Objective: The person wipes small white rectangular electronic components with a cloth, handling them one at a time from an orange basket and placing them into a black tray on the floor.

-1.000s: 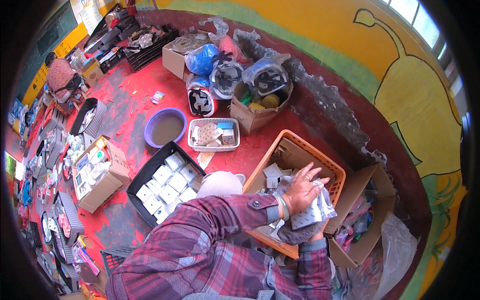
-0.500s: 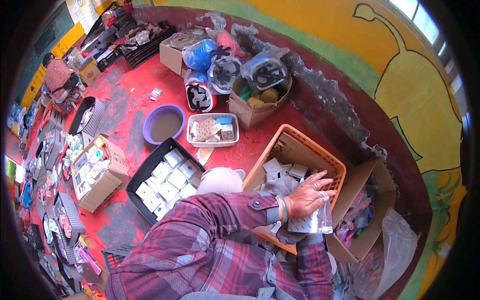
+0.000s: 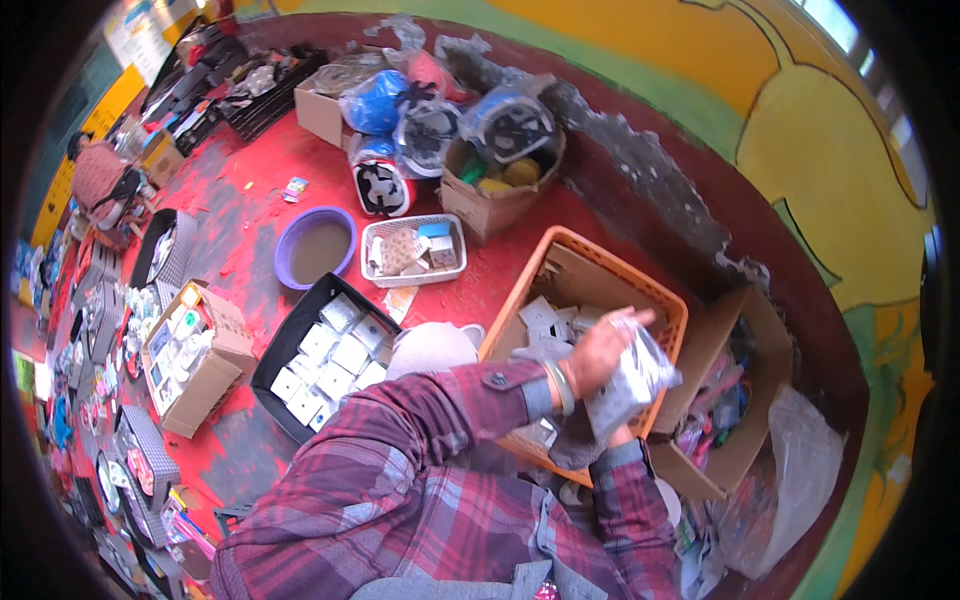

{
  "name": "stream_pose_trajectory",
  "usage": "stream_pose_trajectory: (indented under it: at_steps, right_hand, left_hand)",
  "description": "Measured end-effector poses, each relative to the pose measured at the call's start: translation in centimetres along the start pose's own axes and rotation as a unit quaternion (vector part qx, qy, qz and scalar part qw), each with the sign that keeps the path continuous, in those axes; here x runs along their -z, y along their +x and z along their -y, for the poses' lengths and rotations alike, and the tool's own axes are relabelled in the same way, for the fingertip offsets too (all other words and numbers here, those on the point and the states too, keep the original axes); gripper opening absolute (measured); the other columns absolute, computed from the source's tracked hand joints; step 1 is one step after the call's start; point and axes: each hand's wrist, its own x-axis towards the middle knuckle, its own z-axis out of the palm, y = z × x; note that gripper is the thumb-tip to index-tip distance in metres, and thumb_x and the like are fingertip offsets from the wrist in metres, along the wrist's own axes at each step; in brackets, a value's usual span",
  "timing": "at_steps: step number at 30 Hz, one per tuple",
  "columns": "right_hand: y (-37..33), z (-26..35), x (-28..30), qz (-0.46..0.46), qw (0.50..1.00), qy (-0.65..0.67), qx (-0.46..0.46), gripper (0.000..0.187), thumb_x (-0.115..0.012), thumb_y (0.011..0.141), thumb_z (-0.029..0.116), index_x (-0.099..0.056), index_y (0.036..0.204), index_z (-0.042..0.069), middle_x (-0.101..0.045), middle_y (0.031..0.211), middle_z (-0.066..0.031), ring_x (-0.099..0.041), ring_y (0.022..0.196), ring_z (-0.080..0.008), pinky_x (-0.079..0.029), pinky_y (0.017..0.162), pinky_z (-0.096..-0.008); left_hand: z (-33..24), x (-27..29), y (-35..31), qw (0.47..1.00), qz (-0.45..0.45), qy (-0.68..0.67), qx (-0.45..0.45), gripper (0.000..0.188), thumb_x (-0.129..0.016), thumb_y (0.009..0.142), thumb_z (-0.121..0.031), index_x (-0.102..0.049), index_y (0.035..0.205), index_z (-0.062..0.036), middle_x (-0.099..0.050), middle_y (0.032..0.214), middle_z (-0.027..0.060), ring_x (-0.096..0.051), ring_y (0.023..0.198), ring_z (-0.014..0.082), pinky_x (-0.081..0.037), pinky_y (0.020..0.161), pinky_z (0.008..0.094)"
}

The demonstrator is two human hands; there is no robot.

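A small white box (image 3: 618, 398) in a clear plastic bag is held up over the near side of an orange plastic crate (image 3: 530, 246). My left hand (image 3: 598, 358), a bangle on its wrist, closes on the bagged box from its upper left; the fingers are somewhat blurred. From below, my right hand (image 3: 621, 436) holds the box, its fingers mostly hidden behind it. Grey cloth (image 3: 575, 448) lies beneath the box. Loose white boxes (image 3: 541, 316) sit inside the crate, on a cardboard lining.
At left, a black bin (image 3: 262, 375) holds rows of white boxes. Beyond are a white basket (image 3: 415, 277), a purple basin (image 3: 283, 258) and bagged helmets (image 3: 425, 138). An open carton (image 3: 695, 478) stands right of the crate. Another person (image 3: 103, 180) is far left.
The bagged box has risen and tilted. My left hand has gone from outstretched over it to curled against it. The whole view has shifted slightly.
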Motion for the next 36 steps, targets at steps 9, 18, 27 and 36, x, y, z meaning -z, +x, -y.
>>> stream_pose_trajectory:
  at_steps: [9, 18, 27, 36]
  right_hand:
    - [3.4, 0.6, 0.9, -0.036, 0.987, 0.142, -0.059, 0.047, -0.047, 0.096, 0.041, -0.051, 0.124, 0.004, -0.059, 0.115, -0.0061, -0.058, 0.101, -0.0171, -0.051, 0.082, -0.0330]
    - [3.2, 9.0, 0.9, -0.122, 0.974, 0.175, -0.075, 0.044, -0.050, 0.091, 0.051, -0.053, 0.109, 0.011, -0.061, 0.098, -0.0036, -0.060, 0.086, -0.0173, -0.051, 0.072, -0.0327]
    - [2.5, 6.0, 1.5, 0.023, 0.664, -0.658, 0.356, 0.039, -0.050, 0.083, 0.007, -0.053, 0.121, 0.012, -0.060, 0.112, -0.0089, -0.057, 0.104, -0.0250, -0.046, 0.088, -0.0330]
    - [4.0, 2.7, 3.7, -0.054, 0.667, -0.662, 0.338, 0.030, -0.047, 0.088, 0.009, -0.057, 0.116, 0.009, -0.060, 0.116, -0.0098, -0.056, 0.106, -0.0229, -0.041, 0.096, -0.0312]
  left_hand:
    - [-1.2, 3.9, 4.3, 0.824, -0.158, -0.497, 0.223, 0.044, -0.032, 0.099, -0.030, -0.048, 0.124, 0.0023, -0.058, 0.119, 0.0182, -0.058, 0.109, 0.0322, -0.045, 0.097, 0.0435]
    - [-0.9, 4.3, 3.5, 0.870, -0.049, -0.398, 0.287, 0.040, -0.036, 0.100, -0.029, -0.053, 0.118, 0.0026, -0.062, 0.113, 0.0154, -0.060, 0.105, 0.0258, -0.047, 0.093, 0.0384]
    - [-1.3, 2.7, 2.3, 0.943, 0.107, -0.206, 0.237, 0.040, -0.037, 0.101, -0.029, -0.058, 0.114, 0.0030, -0.061, 0.110, 0.0064, -0.054, 0.101, 0.0135, -0.041, 0.093, 0.0286]
    - [0.7, 2.6, 1.8, 0.942, 0.133, -0.198, 0.238, 0.036, -0.040, 0.100, -0.028, -0.056, 0.117, -0.0001, -0.062, 0.109, 0.0035, -0.056, 0.095, 0.0111, -0.044, 0.087, 0.0264]
